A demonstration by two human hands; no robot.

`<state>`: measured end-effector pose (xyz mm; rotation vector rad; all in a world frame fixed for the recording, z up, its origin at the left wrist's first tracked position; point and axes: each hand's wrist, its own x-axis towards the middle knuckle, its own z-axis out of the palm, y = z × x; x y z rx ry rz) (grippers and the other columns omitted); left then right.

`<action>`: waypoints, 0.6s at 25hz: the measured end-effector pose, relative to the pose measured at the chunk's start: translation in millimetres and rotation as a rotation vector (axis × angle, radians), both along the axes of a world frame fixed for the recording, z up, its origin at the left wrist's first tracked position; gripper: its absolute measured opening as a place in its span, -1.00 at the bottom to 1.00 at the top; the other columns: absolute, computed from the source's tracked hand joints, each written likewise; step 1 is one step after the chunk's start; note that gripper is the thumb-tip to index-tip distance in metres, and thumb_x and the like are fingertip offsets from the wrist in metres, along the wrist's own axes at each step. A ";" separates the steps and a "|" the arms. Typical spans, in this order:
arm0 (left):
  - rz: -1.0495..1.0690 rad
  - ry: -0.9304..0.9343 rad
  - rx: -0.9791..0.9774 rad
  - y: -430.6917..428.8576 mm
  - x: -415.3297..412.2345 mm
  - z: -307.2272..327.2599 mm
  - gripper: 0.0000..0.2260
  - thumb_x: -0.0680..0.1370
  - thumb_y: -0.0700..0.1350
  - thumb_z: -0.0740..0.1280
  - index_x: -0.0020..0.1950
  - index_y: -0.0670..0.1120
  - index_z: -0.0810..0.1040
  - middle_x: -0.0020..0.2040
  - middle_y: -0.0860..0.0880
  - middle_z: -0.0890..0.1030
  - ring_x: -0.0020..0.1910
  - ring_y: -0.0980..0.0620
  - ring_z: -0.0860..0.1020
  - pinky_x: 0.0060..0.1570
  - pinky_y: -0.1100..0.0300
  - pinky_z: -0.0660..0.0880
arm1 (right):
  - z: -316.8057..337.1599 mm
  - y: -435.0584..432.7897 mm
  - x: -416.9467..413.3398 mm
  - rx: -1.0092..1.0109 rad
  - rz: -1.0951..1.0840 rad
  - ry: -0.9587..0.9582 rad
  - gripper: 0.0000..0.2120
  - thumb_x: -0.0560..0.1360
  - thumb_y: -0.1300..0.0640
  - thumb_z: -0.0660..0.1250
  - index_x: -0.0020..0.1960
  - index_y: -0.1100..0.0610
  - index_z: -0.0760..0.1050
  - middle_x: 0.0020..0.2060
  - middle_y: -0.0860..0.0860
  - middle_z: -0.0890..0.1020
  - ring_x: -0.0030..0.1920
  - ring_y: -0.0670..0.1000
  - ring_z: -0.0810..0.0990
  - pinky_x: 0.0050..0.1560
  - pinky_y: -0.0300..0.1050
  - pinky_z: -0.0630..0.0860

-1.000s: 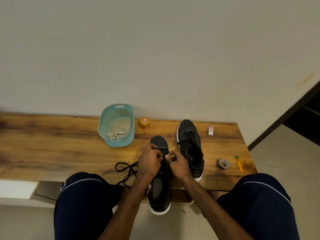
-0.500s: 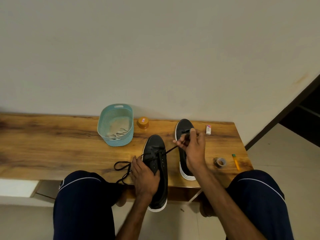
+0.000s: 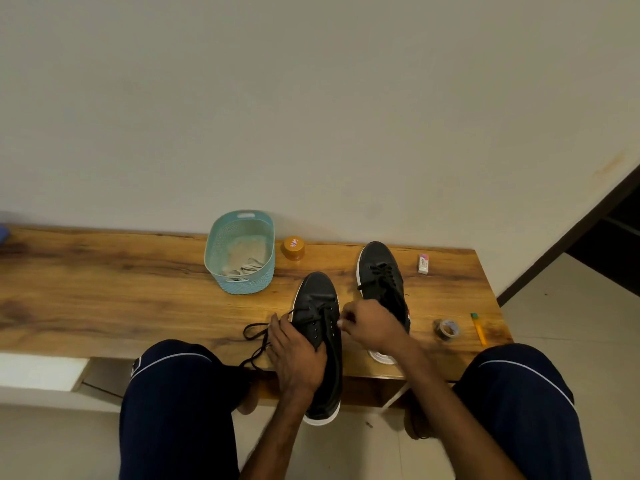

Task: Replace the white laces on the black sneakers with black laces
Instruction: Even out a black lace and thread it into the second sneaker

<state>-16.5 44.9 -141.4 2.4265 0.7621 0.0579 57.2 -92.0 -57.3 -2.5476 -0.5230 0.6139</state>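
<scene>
One sneaker, left hand gripping its side, right hand pinching black lace

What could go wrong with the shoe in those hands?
The shoe sticks out past the table edge, with its heel in the air. If the left hand lets go, it might tip and drop to the floor. The loose lace dangles off the edge by the knee, so a leg bump could tug it out of the holes.

Open bench left (basket near sneaker)
</scene>
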 end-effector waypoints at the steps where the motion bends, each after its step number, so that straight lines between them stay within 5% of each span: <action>1: 0.004 -0.004 -0.008 -0.4 0.2 -0.1 -0.15 0.44 0.11 0.45 0.54 -0.18 0.05 0.57 -0.18 0.07 0.57 -0.17 0.05 0.50 -0.17 0.16 | 20.5 -17.0 5.1 0.040 0.108 0.159 -0.89 0.60 0.06 0.32 -0.02 0.05 0.59 -0.15 -0.08 0.61 -0.08 -0.05 0.60 -0.06 -0.17 0.48; 3: 0.020 -0.012 -0.028 -1.9 0.8 -0.2 -0.13 0.43 0.10 0.46 0.54 -0.18 0.05 0.58 -0.18 0.06 0.57 -0.18 0.04 0.50 -0.18 0.16 | 49.7 -47.7 6.8 -0.012 0.303 0.477 -0.93 0.59 0.08 0.34 -0.03 -0.01 0.59 -0.12 -0.14 0.60 -0.04 -0.14 0.56 0.05 -0.19 0.47; 5: 0.036 -0.023 -0.027 -3.1 0.6 1.2 -0.12 0.42 0.09 0.48 0.54 -0.18 0.05 0.58 -0.18 0.03 0.57 -0.19 0.02 0.50 -0.18 0.16 | 52.1 -64.6 2.8 -0.245 0.355 0.531 -0.91 0.58 0.06 0.35 0.05 0.00 0.61 -0.01 -0.10 0.61 0.08 -0.09 0.54 0.19 -0.07 0.47; 7: 0.035 -0.044 -0.019 -3.5 0.0 1.7 -0.12 0.42 0.07 0.49 0.54 -0.19 0.06 0.58 -0.18 0.02 0.57 -0.19 0.03 0.50 -0.17 0.17 | 32.9 -52.1 -1.5 -0.388 0.289 0.337 -0.77 0.59 -0.01 0.33 0.18 0.06 0.58 0.10 -0.03 0.61 0.14 -0.01 0.55 0.21 -0.03 0.49; 11: 0.021 -0.049 -0.001 -3.8 -0.9 1.7 -0.17 0.43 0.03 0.50 0.52 -0.19 0.11 0.57 -0.18 0.07 0.55 -0.19 0.10 0.47 -0.13 0.24 | 2.1 8.7 -4.4 -0.127 -0.100 -0.103 -0.66 0.64 -0.13 0.19 0.14 0.13 0.52 0.01 0.06 0.63 -0.01 0.09 0.61 0.05 0.03 0.55; 15: 0.002 -0.046 0.033 -4.4 -0.5 3.0 -0.20 0.43 0.04 0.48 0.50 -0.17 0.12 0.57 -0.18 0.08 0.53 -0.20 0.14 0.42 -0.15 0.31 | -30.9 30.9 -17.0 -0.201 -0.045 -0.139 -0.72 0.69 -0.02 0.08 0.23 0.15 0.39 0.07 0.12 0.60 0.04 0.16 0.60 -0.01 0.04 0.48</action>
